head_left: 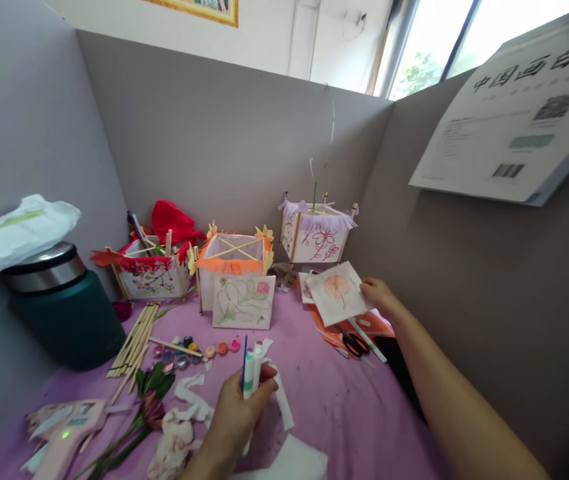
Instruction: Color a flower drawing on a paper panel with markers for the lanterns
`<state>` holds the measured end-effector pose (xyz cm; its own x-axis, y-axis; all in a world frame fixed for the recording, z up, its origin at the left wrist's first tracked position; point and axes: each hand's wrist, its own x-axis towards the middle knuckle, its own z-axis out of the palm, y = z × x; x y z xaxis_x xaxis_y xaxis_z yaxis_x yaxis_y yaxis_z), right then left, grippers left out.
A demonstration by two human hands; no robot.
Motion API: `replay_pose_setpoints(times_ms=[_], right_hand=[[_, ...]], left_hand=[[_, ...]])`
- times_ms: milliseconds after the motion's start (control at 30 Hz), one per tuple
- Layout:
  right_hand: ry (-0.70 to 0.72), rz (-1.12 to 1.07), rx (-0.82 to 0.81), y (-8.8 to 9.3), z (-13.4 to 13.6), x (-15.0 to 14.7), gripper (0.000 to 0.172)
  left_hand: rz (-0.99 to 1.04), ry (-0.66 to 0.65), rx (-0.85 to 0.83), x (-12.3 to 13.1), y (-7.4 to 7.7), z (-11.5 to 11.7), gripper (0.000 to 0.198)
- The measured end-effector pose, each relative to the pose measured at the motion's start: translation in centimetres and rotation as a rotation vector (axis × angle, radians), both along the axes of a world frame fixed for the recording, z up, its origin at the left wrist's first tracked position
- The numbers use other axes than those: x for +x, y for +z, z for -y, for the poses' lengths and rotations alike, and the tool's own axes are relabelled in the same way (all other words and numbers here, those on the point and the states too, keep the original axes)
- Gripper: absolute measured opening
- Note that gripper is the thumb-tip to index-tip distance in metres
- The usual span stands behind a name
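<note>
My left hand (239,407) is closed around a few marker pens (253,370) and a thin blue stick, held upright over the purple cloth. At the right, my right hand (378,295) pinches the edge of a square white panel (340,292) with an orange flower drawn on it. Beneath that panel lie another drawn panel, orange paper (371,323), black-handled scissors (355,344) and a white-and-green marker (368,340). White paper strips (282,393) lie beside my left hand, and a white sheet (297,460) lies at the front edge.
Decorated paper lanterns with red (151,273), orange (234,263) and purple (320,233) trim stand along the grey partition. A panel with a green drawing (244,303) leans in front. At left are a teal flask (67,320), bamboo sticks (134,340), paint pots (181,360), flowers (153,407) and a glue gun (71,427).
</note>
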<state>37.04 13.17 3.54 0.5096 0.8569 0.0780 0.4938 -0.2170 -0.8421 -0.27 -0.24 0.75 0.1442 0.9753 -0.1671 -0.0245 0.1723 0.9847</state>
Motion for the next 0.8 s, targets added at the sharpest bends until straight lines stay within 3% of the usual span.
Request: replay_pose_setpoints(times_ms=[100, 167, 267, 333, 367, 433, 533, 667, 800], right_hand=[[0.012, -0.144, 0.037, 1.1, 4.6, -1.8, 0.032], [0.118, -0.336, 0.053, 0.9, 7.7, -4.3, 0.033], [0.350, -0.585, 0.032, -0.9, 10.8, -9.5, 0.034], [0.485, -0.572, -0.079, -2.3, 11.4, -12.7, 0.029], [0.521, -0.483, -0.148, -2.8, 11.2, -13.9, 0.024], [0.446, -0.200, -0.234, -3.1, 9.8, -14.7, 0.020], [0.106, 0.155, -0.203, -1.8, 6.3, -12.6, 0.025], [-0.155, 0.272, -0.206, -0.1, 1.4, -7.9, 0.033], [-0.144, 0.263, -0.263, -0.6, -1.5, -5.6, 0.029]], left_hand=[[0.050, 0.034, -0.046, -0.1, 0.1, 0.4, 0.047], [0.094, 0.016, -0.074, -0.1, 0.2, 0.7, 0.054], [0.130, -0.014, -0.073, -0.2, -0.1, 1.3, 0.060], [0.093, 0.014, -0.060, -0.3, -0.5, 1.5, 0.051], [0.057, 0.041, -0.060, -0.4, -0.8, 1.5, 0.042], [-0.019, 0.091, -0.077, -0.5, -1.1, 1.3, 0.026], [-0.064, 0.081, -0.106, -0.5, -1.6, 1.0, 0.019], [-0.092, 0.036, -0.094, -0.3, -2.4, 0.9, 0.016], [-0.121, 0.003, -0.086, -0.2, -3.4, 0.7, 0.013]])
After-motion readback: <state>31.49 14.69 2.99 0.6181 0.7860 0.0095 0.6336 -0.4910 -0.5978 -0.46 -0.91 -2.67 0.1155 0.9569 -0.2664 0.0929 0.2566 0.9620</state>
